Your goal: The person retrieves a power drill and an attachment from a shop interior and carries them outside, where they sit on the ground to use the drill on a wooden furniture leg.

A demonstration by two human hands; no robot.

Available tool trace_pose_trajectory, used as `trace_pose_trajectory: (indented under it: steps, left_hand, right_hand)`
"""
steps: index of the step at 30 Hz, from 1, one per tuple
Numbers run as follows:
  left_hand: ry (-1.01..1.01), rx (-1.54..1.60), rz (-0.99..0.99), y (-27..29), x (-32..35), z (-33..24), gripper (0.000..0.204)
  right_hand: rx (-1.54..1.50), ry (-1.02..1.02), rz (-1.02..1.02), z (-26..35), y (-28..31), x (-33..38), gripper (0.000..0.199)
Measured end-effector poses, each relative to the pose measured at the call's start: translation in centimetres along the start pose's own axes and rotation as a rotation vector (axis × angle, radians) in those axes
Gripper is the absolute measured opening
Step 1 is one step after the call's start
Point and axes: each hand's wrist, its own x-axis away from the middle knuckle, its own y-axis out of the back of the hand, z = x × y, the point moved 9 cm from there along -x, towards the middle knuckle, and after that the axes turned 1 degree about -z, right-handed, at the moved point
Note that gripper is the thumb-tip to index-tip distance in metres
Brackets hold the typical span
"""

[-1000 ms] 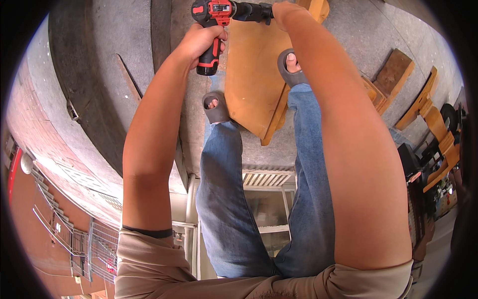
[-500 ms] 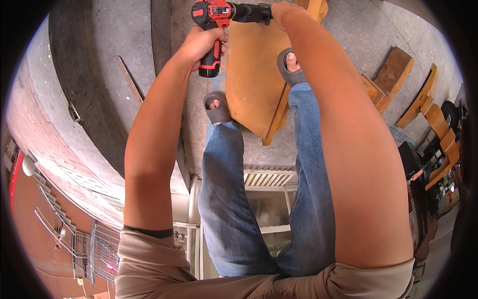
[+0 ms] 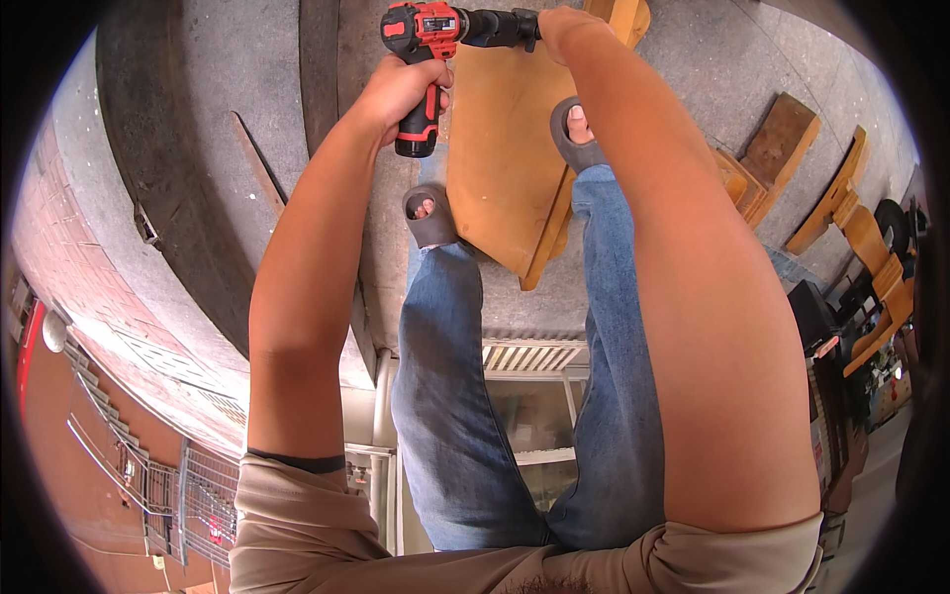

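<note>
My left hand (image 3: 401, 91) is wrapped around the grip of a red and black cordless drill (image 3: 424, 32) at the top of the view. A long black attachment (image 3: 495, 29) reaches from its front toward the right. At the attachment's far end, my right hand (image 3: 566, 34) looks closed and presses close to its tip. Its fingers are turned away, so what they hold does not show. Beneath the tool lies a yellow-brown wooden panel (image 3: 510, 158) with a raised strip along its right edge, between my sandalled feet.
Wooden pieces (image 3: 782, 147) lie on the concrete floor to the right, with curved wooden parts (image 3: 871, 243) and dark items beyond. A thin strip (image 3: 257, 160) lies to the left, near a broad dark band (image 3: 168, 129). A metal rack (image 3: 203, 500) stands at the lower left.
Almost nothing differs. The drill's lower end sits very slightly lower in the picture; both hands keep their places on the tool.
</note>
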Motion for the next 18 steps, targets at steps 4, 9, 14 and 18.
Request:
trace_pose_trajectory:
  steps: [4, 9, 14, 18]
  left_hand:
    - [-0.008, 0.000, -0.009, 0.0, 0.2, 0.0, 0.012]
    - [0.016, -0.014, 0.001, 0.2, 0.0, 0.2, 0.016]
    - [-0.004, 0.010, -0.020, 0.1, -0.1, 0.3, 0.010]
    - [-0.004, 0.009, -0.013, 0.1, -0.1, 0.4, 0.010]
  right_hand:
    - [-0.019, -0.010, -0.017, 0.1, 0.1, 0.3, 0.032]
    - [-0.028, 0.005, -0.026, 0.7, 1.2, 1.9, 0.032]
    - [-0.044, -0.009, -0.002, 0.3, 0.7, 1.1, 0.034]
    - [-0.051, -0.040, 0.008, 0.2, 0.7, 1.1, 0.033]
